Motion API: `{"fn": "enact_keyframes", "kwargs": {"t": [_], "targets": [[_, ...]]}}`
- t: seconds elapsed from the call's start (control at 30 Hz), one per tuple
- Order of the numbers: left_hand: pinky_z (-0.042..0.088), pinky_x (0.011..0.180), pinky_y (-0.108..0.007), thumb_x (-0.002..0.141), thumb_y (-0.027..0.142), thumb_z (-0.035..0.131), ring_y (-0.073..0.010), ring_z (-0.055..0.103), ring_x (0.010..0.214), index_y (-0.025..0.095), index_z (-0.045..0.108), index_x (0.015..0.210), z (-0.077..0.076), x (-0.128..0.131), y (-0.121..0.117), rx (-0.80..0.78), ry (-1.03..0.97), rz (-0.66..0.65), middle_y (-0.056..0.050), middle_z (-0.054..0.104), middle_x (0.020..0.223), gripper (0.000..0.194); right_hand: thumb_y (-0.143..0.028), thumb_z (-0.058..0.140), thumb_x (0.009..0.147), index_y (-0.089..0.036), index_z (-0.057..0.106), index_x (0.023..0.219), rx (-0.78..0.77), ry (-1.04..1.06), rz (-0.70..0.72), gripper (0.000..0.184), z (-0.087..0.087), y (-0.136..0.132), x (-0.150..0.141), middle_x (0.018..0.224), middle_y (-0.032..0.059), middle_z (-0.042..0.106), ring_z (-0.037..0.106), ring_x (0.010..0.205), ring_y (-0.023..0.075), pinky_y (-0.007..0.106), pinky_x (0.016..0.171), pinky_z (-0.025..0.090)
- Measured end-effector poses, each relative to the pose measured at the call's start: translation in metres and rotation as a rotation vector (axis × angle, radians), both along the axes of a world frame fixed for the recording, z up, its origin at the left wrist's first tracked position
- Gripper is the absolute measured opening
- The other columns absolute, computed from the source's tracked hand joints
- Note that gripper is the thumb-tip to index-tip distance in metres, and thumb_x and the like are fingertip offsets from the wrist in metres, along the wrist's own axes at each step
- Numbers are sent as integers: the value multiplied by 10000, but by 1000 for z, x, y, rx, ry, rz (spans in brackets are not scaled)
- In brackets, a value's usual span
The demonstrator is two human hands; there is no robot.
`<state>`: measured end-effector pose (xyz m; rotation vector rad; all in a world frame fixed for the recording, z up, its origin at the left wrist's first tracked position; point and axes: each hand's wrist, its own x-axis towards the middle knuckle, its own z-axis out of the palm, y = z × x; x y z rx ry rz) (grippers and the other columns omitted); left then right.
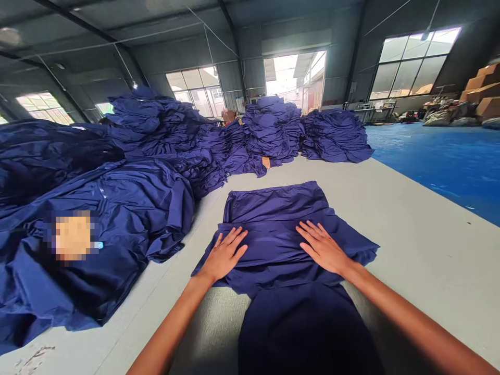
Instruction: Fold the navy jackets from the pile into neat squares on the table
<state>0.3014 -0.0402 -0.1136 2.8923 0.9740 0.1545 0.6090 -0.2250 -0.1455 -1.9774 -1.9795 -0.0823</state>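
Note:
A navy blue garment (273,239) lies partly folded on the pale table in front of me; its exact kind is hard to tell. On its left side my left hand (224,255) rests flat, fingers spread. Opposite it, my right hand (322,247) presses on the right side, also flat with fingers apart. The far part of the cloth forms a squarish panel, and a wider layer flares out on both sides under my hands. Closer to me, more dark cloth (300,328) hangs toward the bottom of the view.
To the left lies a loose navy garment (128,208) with a zipper. Tall stacks of navy garments (273,127) stand along the far side of the table (422,250). Beyond the right edge is a blue floor (437,156), with cardboard boxes (486,86) at the back.

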Motion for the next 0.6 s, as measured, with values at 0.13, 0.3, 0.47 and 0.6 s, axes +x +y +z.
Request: {"fn": "enact_keyframes", "kwargs": {"t": [0.13,0.3,0.47,0.6], "targets": [[287,1204,-426,1012,271,377,-178,271,1478,359,359,1504,3,-59,-81,-59,-102,-342,37,316,1597,500,-293,392,1008,-341,470,1465,-27,130,249,466,14,-96,-3,1547,-12,417,322,1451,209,468,1215,234],[380,1154,-426,863,122,513,-236,329,1454,319,288,1544,-31,-110,-154,-86,-19,-491,10,319,1587,744,-108,380,911,-423,503,1426,-294,472,212,617,6,-186,-3,1545,-48,404,312,1450,207,451,1187,301],[366,1159,-450,833,45,530,-247,383,1424,305,224,1563,-50,-110,-173,33,48,-488,-8,355,1563,834,-90,516,720,-440,393,1476,-475,474,266,842,9,-202,-22,1576,-81,281,148,1476,250,502,1216,161],[414,1139,-438,872,98,576,-257,425,1398,367,318,1526,-50,-106,-176,105,-28,-521,16,398,1540,753,-120,545,703,-450,354,1486,-508,448,258,872,8,-200,-32,1584,-104,235,123,1479,265,521,1220,136]]}}
